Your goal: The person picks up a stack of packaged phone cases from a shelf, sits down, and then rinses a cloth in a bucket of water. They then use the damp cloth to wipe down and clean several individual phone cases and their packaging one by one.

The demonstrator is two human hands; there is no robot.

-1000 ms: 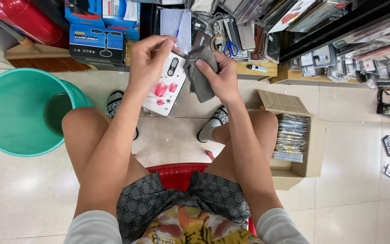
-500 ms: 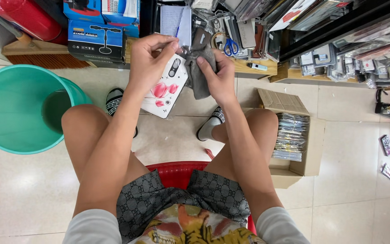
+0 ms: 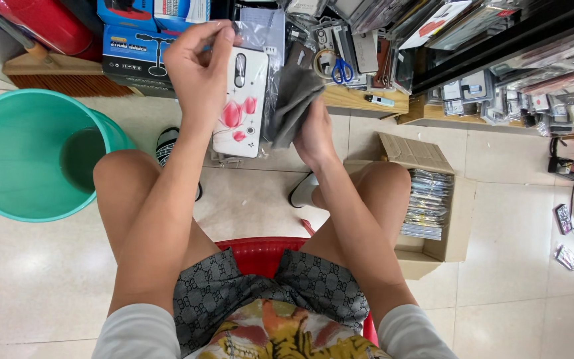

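Grey cloth is bunched in my closed right hand beside the white flowered phone case, which my left hand pinches in its clear sleeve; wiping looks unfinished.

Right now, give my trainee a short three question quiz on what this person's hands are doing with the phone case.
1. True or false: the left hand holds the white phone case with pink flowers.
2. What does the right hand grip? A grey cloth; B scissors; C brush.
3. Which side of the person is the green bucket on?

Key: 1 true. 2 A. 3 the left side.
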